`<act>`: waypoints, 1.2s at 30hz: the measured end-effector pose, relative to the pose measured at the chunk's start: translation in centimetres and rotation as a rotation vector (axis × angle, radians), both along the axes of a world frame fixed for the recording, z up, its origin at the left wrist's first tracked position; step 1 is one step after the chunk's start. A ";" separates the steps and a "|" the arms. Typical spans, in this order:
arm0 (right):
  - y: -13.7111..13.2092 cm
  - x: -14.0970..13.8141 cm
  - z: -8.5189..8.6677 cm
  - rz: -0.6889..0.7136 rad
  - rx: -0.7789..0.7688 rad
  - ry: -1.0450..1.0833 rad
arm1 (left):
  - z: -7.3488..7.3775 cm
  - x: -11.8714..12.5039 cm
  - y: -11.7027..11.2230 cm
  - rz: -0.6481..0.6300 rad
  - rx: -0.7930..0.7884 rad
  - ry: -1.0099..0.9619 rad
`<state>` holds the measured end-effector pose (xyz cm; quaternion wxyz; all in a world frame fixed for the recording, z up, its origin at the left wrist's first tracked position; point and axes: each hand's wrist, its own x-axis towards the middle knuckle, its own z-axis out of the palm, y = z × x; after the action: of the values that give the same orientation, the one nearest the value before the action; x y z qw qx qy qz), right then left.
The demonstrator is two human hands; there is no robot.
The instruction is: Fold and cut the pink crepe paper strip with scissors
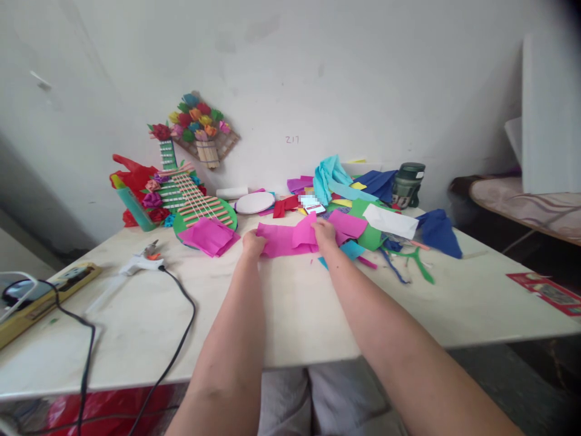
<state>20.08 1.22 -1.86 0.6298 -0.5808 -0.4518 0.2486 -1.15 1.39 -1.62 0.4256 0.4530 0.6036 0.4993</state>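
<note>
A strip of magenta crepe paper stretches between my two hands above the white table. My left hand pinches its left end. Fingers of my right hand are closed on the right part, where the paper is folded over on itself. More magenta paper lies just right of my right hand; whether it joins the held strip I cannot tell. To the left, folded magenta crepe paper rests on a green guitar-shaped craft decorated with paper flowers.
A white hot glue gun with a black cord lies at left, near a yellow power strip. Coloured paper scraps, a phone and a dark green bottle are at the back right. A white oval disc lies behind my left hand.
</note>
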 end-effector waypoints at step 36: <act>-1.5 -2.7 1.6 0.443 0.105 0.265 | 1.2 2.3 -1.1 -0.058 -0.141 -0.528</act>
<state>17.41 -0.25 -0.23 0.6430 -0.3967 -0.4937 0.4307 1.12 0.25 -0.38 0.6128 0.2933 0.4919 0.5445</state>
